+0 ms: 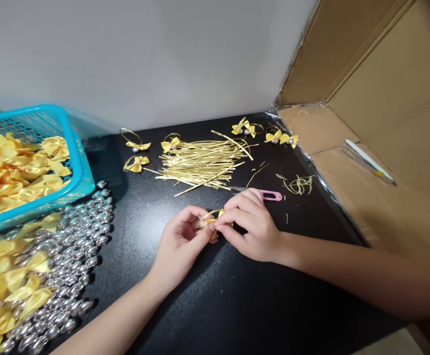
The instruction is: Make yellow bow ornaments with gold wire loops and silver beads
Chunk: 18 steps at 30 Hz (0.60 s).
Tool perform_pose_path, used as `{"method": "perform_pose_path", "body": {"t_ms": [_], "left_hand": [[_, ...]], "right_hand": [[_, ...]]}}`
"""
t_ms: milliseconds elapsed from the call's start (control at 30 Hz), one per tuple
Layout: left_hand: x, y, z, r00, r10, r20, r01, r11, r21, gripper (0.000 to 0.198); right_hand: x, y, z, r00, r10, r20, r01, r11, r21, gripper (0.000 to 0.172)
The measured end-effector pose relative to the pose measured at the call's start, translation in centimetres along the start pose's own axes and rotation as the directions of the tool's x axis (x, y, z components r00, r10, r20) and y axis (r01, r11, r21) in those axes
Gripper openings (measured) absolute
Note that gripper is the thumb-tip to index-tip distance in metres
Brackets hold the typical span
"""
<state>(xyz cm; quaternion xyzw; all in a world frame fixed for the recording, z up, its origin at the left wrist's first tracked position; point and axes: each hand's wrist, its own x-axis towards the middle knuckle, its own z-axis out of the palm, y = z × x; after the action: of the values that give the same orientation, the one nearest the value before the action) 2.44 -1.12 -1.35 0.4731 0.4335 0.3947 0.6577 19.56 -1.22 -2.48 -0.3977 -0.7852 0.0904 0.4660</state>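
We have the yellow bow [211, 222] at the centre of our clock, held just above the black table [200, 310], with a gold tie [210, 212] arching in a loop off its 12 o'clock side. Our left hand [187, 231] comes in from 7 o'clock and pinches the bow between thumb and fingers; our right hand [254, 224], from 4 o'clock, has thumb and fingertips closed on its other side. What sits under the fingertips is hidden, so we cannot tell how the tie is fastened. To work well here, we would let the left pinch steady the bow's middle while the right fingertips do the fine work, pressing lightly so that the satin-looking wings are not creased and the loop stays round. The pink-handled blade [266, 192] lies at 2 o'clock, just past our right knuckles, so we should mind that edge. Farther out, a pile of gold ties [200, 162] lies near 12, looped bows [137, 164] at 10, silver beads [78, 266] toward 8, and a blue basket [77, 170] of loose bows between 9 and 10.
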Motion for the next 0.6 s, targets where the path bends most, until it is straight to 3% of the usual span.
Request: {"method": "perform_pose_path", "body": {"t_ms": [200, 600], "left_hand": [[0.16, -0.02, -0.29, 0.999, -0.021, 0.040, 0.021, 1.000, 0.018, 0.012], [0.10, 0.15, -0.49, 0.995, -0.080, 0.056, 0.074, 0.992, 0.098, 0.014]], "right_hand": [[0.03, 0.16, -0.02, 1.000, -0.017, 0.004, 0.016, 0.997, 0.070, 0.012], [0.01, 0.25, -0.22, 0.997, 0.069, 0.018, -0.071, 0.977, 0.202, 0.008]]}}
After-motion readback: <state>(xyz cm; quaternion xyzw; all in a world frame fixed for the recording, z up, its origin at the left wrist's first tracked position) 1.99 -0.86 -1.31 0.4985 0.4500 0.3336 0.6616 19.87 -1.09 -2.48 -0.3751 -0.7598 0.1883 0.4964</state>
